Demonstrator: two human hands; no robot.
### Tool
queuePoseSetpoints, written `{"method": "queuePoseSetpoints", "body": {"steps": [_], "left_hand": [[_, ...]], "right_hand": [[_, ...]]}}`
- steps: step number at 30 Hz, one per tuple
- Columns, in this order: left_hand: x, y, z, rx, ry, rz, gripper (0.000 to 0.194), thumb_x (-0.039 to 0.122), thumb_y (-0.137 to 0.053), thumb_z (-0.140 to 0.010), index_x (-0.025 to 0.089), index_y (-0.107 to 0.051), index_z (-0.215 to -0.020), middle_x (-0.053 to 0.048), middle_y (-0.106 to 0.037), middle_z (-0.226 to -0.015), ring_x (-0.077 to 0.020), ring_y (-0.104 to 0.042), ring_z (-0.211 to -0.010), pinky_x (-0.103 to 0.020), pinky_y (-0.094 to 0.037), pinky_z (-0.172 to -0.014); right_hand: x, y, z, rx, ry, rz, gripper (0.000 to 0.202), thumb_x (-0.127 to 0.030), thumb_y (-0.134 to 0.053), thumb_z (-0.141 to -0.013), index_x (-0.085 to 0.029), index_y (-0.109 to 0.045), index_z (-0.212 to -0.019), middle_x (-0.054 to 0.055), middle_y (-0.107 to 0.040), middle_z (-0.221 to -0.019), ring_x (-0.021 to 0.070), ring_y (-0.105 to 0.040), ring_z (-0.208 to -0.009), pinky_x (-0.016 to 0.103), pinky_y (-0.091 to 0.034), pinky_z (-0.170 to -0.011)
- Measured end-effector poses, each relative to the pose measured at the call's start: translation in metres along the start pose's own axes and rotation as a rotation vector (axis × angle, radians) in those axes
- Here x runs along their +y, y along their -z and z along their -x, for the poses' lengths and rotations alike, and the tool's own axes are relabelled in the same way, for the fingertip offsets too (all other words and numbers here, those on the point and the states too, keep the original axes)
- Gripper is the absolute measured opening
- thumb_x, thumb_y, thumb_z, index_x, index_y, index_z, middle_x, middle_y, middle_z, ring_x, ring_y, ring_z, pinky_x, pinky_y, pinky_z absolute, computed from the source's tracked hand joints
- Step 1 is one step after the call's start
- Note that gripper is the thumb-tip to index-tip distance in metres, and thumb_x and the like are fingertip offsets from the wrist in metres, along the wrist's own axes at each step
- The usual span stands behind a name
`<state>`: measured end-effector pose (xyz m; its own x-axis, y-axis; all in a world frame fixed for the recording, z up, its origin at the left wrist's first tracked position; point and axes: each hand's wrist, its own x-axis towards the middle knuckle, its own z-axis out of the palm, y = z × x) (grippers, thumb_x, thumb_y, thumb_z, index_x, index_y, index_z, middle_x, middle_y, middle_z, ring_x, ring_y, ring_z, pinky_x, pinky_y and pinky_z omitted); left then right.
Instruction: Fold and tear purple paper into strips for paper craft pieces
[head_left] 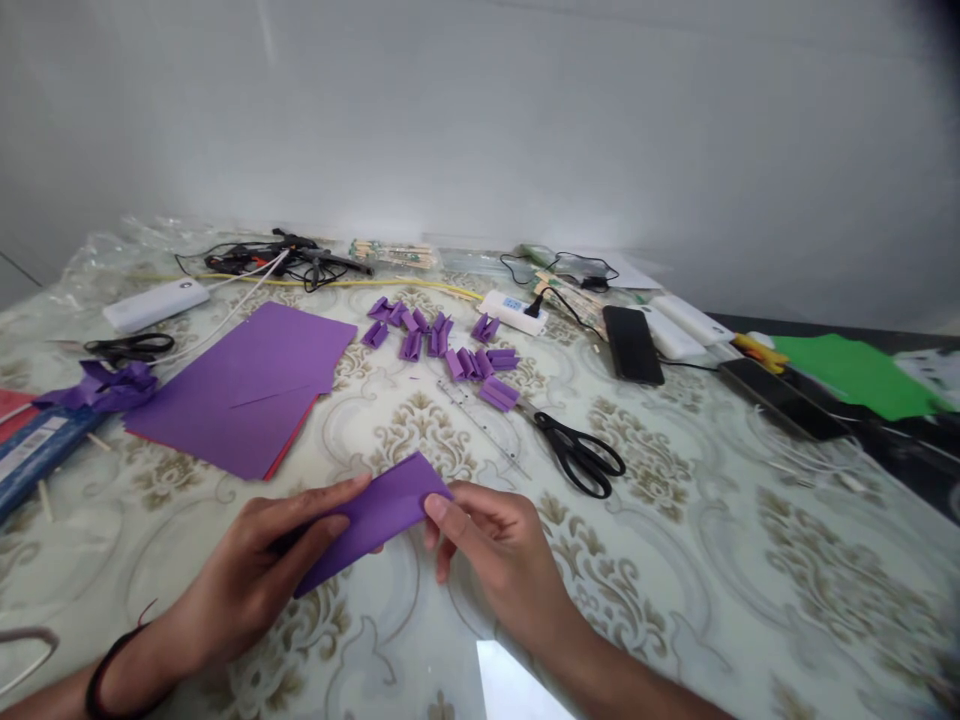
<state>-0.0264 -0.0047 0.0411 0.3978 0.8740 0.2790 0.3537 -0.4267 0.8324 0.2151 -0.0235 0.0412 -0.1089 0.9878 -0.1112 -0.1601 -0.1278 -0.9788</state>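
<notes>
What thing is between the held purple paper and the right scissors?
A clear, ruler-like strip lies between the purple paper and scissors, in the head view.

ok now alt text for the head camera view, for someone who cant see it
Two bare hands, left and right, hold a purple paper strip above a patterned tablecloth. Beyond lie small folded purple pieces, black-handled scissors and stacked purple sheets.
</notes>
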Motion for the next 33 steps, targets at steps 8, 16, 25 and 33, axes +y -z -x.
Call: {"method": "queuePoseSetpoints", "body": {"steps": [8, 16, 25, 33], "left_hand": [[0.0002, 0.0020, -0.0025, -0.092, 0.088, 0.005, 0.037, 0.029, -0.063, -0.105, 0.042, -0.070, -0.138, 0.002, -0.073, -0.135, -0.0207, -0.080, -0.110, -0.022, -0.066, -0.086], [0.0045, 0.0019, 0.0002, -0.224, 0.159, 0.067, 0.036, 0.033, -0.059, -0.107, 0.037, -0.067, -0.142, -0.002, -0.071, -0.139, -0.0241, -0.073, -0.125, -0.033, -0.059, -0.108], [0.0066, 0.0028, -0.0047, -0.241, 0.175, 0.097, 0.036, 0.032, -0.060, -0.106, 0.036, -0.069, -0.140, -0.003, -0.072, -0.139, -0.0248, -0.075, -0.121, -0.035, -0.058, -0.109], [0.0063, 0.0040, -0.0018, -0.253, 0.173, 0.100, 0.038, 0.033, -0.060, -0.106, 0.036, -0.067, -0.143, -0.002, -0.073, -0.139, -0.0240, -0.075, -0.122, -0.032, -0.060, -0.104]], "right_hand": [[0.0014, 0.0031, -0.0009, -0.019, -0.014, -0.038, 0.034, -0.050, -0.075, -0.093, -0.018, -0.076, -0.080, -0.001, -0.065, -0.067, 0.0112, -0.059, -0.051, 0.021, -0.056, -0.047], [0.0016, 0.0058, -0.0036, -0.012, -0.005, 0.045, 0.031, -0.047, -0.073, -0.094, -0.020, -0.076, -0.080, -0.003, -0.062, -0.065, 0.0114, -0.062, -0.049, 0.022, -0.054, -0.048], [0.0028, 0.0076, -0.0029, 0.011, 0.005, 0.078, 0.031, -0.048, -0.073, -0.094, -0.021, -0.077, -0.080, -0.002, -0.064, -0.067, 0.0120, -0.064, -0.049, 0.023, -0.054, -0.048], [0.0042, 0.0096, -0.0031, 0.006, 0.012, 0.117, 0.031, -0.049, -0.072, -0.095, -0.021, -0.077, -0.084, -0.002, -0.066, -0.066, 0.0138, -0.064, -0.049, 0.026, -0.053, -0.050]]}}
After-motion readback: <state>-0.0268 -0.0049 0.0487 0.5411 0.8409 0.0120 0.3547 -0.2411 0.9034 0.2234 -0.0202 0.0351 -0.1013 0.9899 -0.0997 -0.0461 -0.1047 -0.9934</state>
